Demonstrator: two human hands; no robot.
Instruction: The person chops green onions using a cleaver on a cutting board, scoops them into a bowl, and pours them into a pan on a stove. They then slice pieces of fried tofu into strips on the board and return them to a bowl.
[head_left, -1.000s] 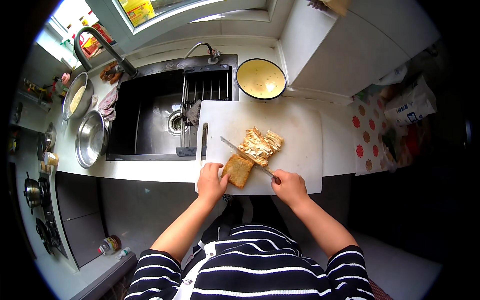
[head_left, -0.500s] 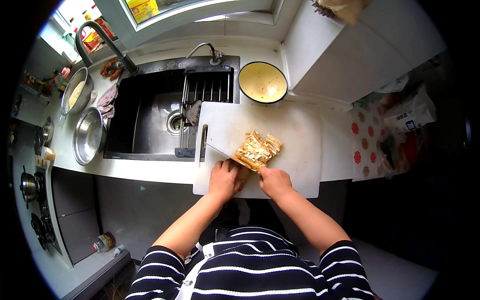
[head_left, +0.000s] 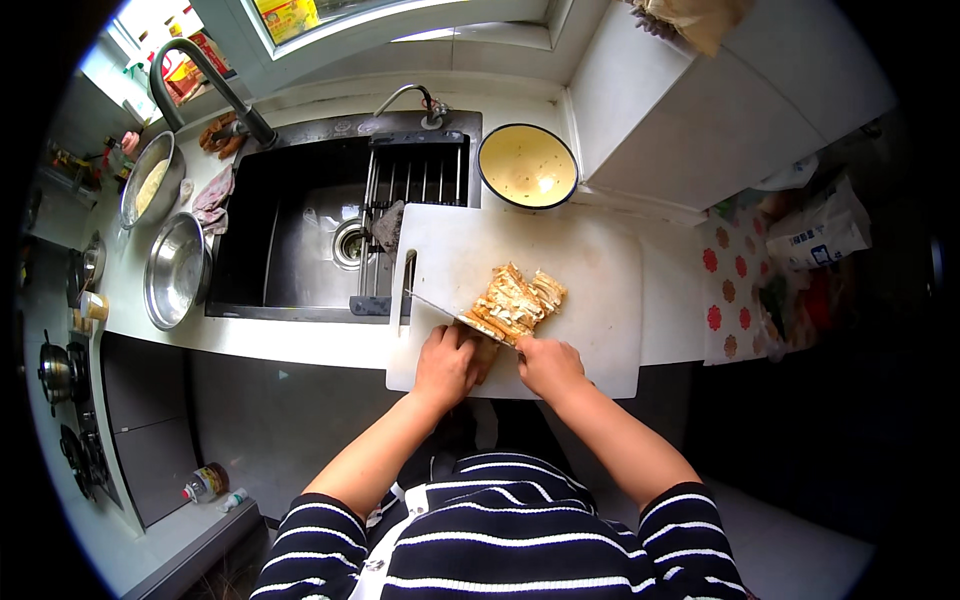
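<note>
On the white cutting board point(head_left: 605, 300), a pile of sliced strips point(head_left: 515, 300) lies near the middle, golden-brown outside and pale inside, like fried tofu. My right hand point(head_left: 552, 367) is closed round the handle of a kitchen knife point(head_left: 437, 305). Its blade points up and to the left, along the near edge of the strips. Just on the near side of the blade, my left hand point(head_left: 445, 366) has its fingers curled over an uncut brown piece point(head_left: 487, 358), mostly hidden under the hand and knife.
A cream bowl with a dark rim point(head_left: 528, 165) stands behind the board. Left of the board is a black sink point(head_left: 290, 245) with a drying rack point(head_left: 415, 165). Metal bowls point(head_left: 178, 270) stand at the far left. A flowered cloth point(head_left: 730, 290) and bags lie right.
The knife blade has shifted slightly towards me, its tip a little lower and further left. My left hand has drawn back very slightly. The pile of strips stays in place.
</note>
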